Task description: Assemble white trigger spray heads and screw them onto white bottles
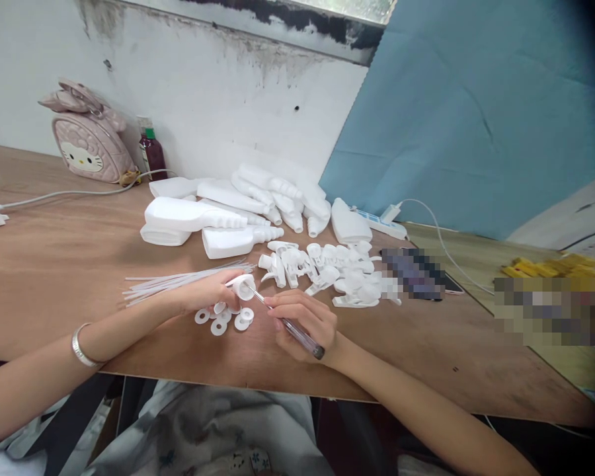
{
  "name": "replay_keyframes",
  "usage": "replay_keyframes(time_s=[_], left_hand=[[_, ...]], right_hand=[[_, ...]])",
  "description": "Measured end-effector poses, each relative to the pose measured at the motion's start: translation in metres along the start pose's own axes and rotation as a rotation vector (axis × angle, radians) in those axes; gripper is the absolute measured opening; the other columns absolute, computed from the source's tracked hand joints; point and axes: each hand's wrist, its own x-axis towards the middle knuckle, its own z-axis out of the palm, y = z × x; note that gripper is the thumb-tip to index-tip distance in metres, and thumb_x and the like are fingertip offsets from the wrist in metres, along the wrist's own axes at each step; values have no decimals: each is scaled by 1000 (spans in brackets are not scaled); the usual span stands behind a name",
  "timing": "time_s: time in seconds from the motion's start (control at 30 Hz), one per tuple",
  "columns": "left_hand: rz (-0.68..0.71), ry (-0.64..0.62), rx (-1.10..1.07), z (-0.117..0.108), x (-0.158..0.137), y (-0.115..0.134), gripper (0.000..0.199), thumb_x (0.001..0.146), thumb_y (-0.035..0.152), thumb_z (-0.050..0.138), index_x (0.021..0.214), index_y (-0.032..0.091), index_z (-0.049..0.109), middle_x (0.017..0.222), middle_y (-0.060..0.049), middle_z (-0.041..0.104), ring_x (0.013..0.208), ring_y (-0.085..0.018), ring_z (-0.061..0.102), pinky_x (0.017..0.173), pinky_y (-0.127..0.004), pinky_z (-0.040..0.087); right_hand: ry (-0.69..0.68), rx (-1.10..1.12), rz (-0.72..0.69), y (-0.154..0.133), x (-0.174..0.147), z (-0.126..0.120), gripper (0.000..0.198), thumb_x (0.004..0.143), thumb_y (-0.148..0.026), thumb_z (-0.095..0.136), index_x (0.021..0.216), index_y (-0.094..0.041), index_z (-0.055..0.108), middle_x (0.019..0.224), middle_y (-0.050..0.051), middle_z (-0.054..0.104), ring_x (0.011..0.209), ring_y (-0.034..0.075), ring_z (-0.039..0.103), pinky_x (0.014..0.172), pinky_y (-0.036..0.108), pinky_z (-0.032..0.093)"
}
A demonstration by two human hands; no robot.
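- Far left, a pink bag [92,149] stands by the wall.
- Thin white tubes [166,284] lie just beyond the left forearm.
- The left hand [211,291] grips a white trigger head [242,287], open end turned right.
- White rings [215,326] lie near, just below that hand.
- White bottles [198,215] lie heaped farther back.
- The right hand [305,320] holds a slim tool [300,336], tip at the head's opening (depth unclear).
- Right of centre, more trigger heads [327,277] lie piled.
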Motion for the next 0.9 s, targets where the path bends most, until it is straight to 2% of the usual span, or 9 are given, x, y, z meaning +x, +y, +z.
replay_keyframes(time_s=[0.17,0.33,0.53,0.77,0.9], left_hand=[[-4,-58,-74,-3,0,-1,34,56,15,57,88,19,49,77,1,51,61,-12,46,49,-21,34],[-74,-60,-106,-2,0,4,35,55,16,55,89,19,49,66,3,48,48,-10,39,40,-20,26],[-96,-66,25,-1,2,6,35,53,17,54,88,19,49,69,1,50,50,-12,43,37,-20,26],[105,-54,280,0,2,7,21,55,13,50,76,16,47,68,1,48,59,-13,43,44,-20,29],[124,-33,353,1,-1,10,18,57,15,50,75,17,47,69,2,49,61,-13,44,47,-20,31]], right_hand=[[-40,-29,2,2,-2,2,24,72,-3,53,92,-15,54,86,10,65,82,16,63,69,27,55],[-78,-66,-11,7,-7,6,21,74,-4,52,91,-17,54,87,9,65,83,16,63,71,27,54],[-93,-72,-39,12,-12,7,22,71,-3,53,88,-17,54,85,8,65,76,15,63,66,26,54],[-68,-52,-12,8,-7,3,17,72,-4,52,82,-19,52,77,5,63,69,13,63,60,22,54],[-27,8,56,5,-3,1,16,73,-3,51,79,-18,52,72,3,62,70,13,64,59,21,53]])
